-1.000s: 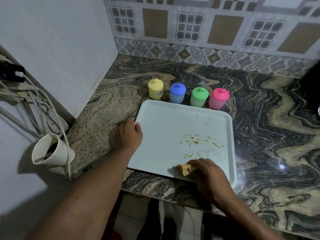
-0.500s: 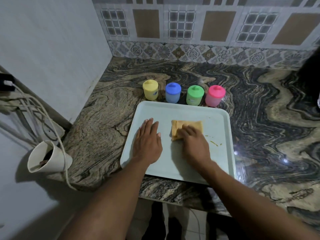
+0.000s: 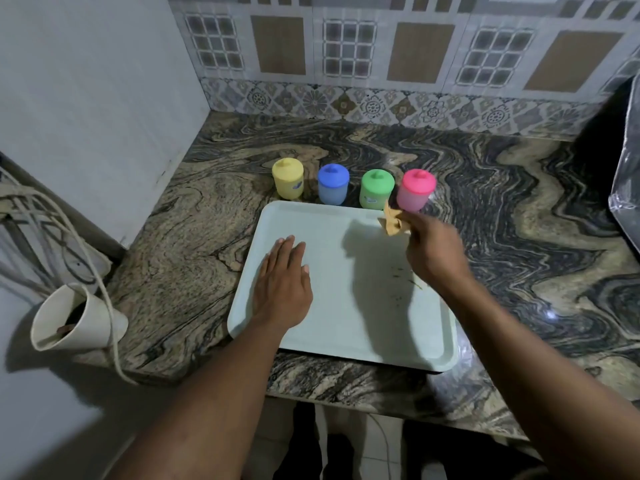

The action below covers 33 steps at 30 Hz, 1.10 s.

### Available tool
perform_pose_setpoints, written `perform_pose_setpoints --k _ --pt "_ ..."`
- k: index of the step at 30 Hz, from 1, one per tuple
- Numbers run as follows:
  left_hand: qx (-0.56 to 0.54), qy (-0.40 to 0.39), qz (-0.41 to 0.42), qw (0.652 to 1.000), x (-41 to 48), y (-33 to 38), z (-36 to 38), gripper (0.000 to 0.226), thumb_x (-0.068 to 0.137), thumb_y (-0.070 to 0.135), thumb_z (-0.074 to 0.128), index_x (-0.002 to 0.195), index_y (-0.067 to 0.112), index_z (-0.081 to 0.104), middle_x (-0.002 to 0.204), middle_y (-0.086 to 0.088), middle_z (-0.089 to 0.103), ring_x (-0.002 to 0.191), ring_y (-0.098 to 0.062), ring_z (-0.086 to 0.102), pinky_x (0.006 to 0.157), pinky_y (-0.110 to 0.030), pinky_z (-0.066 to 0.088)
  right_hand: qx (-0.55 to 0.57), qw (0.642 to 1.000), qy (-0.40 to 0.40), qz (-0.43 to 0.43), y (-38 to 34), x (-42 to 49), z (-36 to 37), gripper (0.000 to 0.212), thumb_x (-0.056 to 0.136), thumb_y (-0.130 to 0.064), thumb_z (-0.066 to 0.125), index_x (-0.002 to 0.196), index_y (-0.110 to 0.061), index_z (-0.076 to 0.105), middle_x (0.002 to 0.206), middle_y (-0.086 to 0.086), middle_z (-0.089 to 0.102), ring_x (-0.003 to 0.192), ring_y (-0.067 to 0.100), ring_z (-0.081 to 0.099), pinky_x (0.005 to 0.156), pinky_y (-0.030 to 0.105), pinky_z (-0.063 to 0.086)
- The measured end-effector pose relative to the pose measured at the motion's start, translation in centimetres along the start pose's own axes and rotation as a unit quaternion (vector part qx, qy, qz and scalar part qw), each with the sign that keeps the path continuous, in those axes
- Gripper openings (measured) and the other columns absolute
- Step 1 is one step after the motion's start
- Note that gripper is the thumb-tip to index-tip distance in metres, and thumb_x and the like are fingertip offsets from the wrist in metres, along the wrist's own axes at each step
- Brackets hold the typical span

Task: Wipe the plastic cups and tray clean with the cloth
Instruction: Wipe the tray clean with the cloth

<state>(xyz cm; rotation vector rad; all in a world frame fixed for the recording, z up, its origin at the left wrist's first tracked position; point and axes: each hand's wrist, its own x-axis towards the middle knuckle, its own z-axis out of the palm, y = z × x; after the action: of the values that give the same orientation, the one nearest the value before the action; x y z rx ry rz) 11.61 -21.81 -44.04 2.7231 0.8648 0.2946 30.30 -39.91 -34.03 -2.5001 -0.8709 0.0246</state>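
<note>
Tray [image 3: 341, 317] looks mostly wiped, just a few specks [image 3: 405, 279] on its right side, left hand [image 3: 282, 287] lies flat on it, right hand [image 3: 433, 252] pinches the cloth [image 3: 392, 222] above its far right corner, and the four cups [image 3: 376, 190] behind it probably aren't done yet.
</note>
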Motion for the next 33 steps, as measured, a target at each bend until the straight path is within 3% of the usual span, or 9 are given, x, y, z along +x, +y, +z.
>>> perform_pose_setpoints --k 5,8,11,15,17,20,24,28,33 --pt "0.002 0.006 0.000 1.000 0.1 0.0 0.2 0.049 0.103 0.030 0.031 0.150 0.018 0.034 0.162 -0.003 0.024 0.151 -0.021 0.014 0.122 -0.043 0.020 -0.090 0.990 -0.101 -0.031 0.9 -0.7 4.4 0.037 0.087 -0.007 0.052 0.121 -0.013 0.066 0.130 0.016 0.062 0.123 0.037 0.052 0.099 0.041 0.042" --pt "0.001 0.007 -0.005 1.000 0.2 -0.1 0.3 0.048 0.103 0.029 0.032 0.150 0.018 0.035 0.162 -0.003 0.025 0.151 -0.022 0.016 0.121 -0.044 0.021 -0.095 0.991 -0.072 -0.056 0.0 -6.9 4.9 0.034 0.078 -0.001 0.058 0.108 -0.012 0.069 0.118 0.013 0.067 0.118 0.036 0.058 0.091 0.039 0.050" --pt "0.003 0.007 -0.005 1.000 0.1 0.1 0.3 0.048 0.103 0.029 0.033 0.150 0.018 0.035 0.162 -0.003 0.025 0.151 -0.022 0.016 0.121 -0.044 0.021 -0.060 0.991 -0.087 -0.086 -0.8 -14.1 3.9 0.047 0.059 0.002 0.071 0.100 -0.021 0.074 0.114 0.000 0.074 0.113 0.026 0.067 0.077 0.030 0.058" --pt "0.006 0.012 -0.005 1.000 0.0 0.1 0.2 0.049 0.103 0.028 0.035 0.150 0.018 0.036 0.161 -0.004 0.027 0.151 -0.022 0.017 0.121 -0.043 0.022 0.022 0.987 -0.159 -0.023 0.3 -14.8 0.8 0.046 0.075 -0.010 0.059 0.113 -0.032 0.072 0.120 -0.010 0.072 0.113 0.017 0.066 0.088 0.032 0.055" --pt "0.009 0.014 -0.004 1.000 0.0 0.2 0.2 0.049 0.102 0.028 0.035 0.150 0.018 0.036 0.161 -0.003 0.027 0.151 -0.022 0.018 0.121 -0.043 0.022 0.080 0.993 -0.090 0.018 0.7 -10.7 -1.0 0.040 0.077 -0.007 0.061 0.108 -0.028 0.074 0.108 -0.003 0.076 0.100 0.025 0.071 0.082 0.032 0.053" --pt "0.008 0.010 -0.006 1.000 0.2 0.2 0.2 0.049 0.102 0.029 0.035 0.150 0.018 0.036 0.161 -0.003 0.027 0.151 -0.021 0.017 0.121 -0.043 0.022 0.033 0.999 0.009 0.037 2.0 -2.2 -1.6 0.048 0.077 -0.010 0.044 0.113 -0.024 0.073 0.107 0.014 0.075 0.097 0.041 0.068 0.077 0.042 0.054" --pt "0.008 0.006 -0.008 1.000 0.1 0.0 0.2 0.049 0.103 0.030 0.033 0.150 0.020 0.035 0.162 -0.001 0.024 0.151 -0.020 0.015 0.122 -0.042 0.021 -0.101 0.988 -0.109 -0.030 4.0 2.7 1.1 0.041 0.088 -0.019 0.050 0.126 -0.028 0.063 0.129 0.013 0.065 0.111 0.039 0.063 0.087 0.045 0.052" --pt "0.006 0.008 -0.013 1.000 0.2 0.1 0.1 0.048 0.102 0.030 0.035 0.149 0.020 0.036 0.161 -0.001 0.026 0.151 -0.020 0.016 0.121 -0.043 0.023 -0.142 0.983 -0.106 -0.045 4.4 -1.1 3.4 0.042 0.095 -0.008 0.047 0.135 -0.012 0.057 0.147 0.014 0.049 0.128 0.036 0.052 0.101 0.041 0.043" --pt "0.009 0.005 -0.014 1.000 0.1 0.3 -0.2 0.047 0.102 0.030 0.036 0.148 0.020 0.037 0.161 -0.001 0.027 0.151 -0.021 0.018 0.119 -0.045 0.025 -0.109 0.990 -0.060 -0.067 2.7 -12.6 3.9 0.045 0.075 -0.003 0.046 0.113 -0.007 0.070 0.123 0.014 0.069 0.117 0.035 0.065 0.080 0.039 0.059"
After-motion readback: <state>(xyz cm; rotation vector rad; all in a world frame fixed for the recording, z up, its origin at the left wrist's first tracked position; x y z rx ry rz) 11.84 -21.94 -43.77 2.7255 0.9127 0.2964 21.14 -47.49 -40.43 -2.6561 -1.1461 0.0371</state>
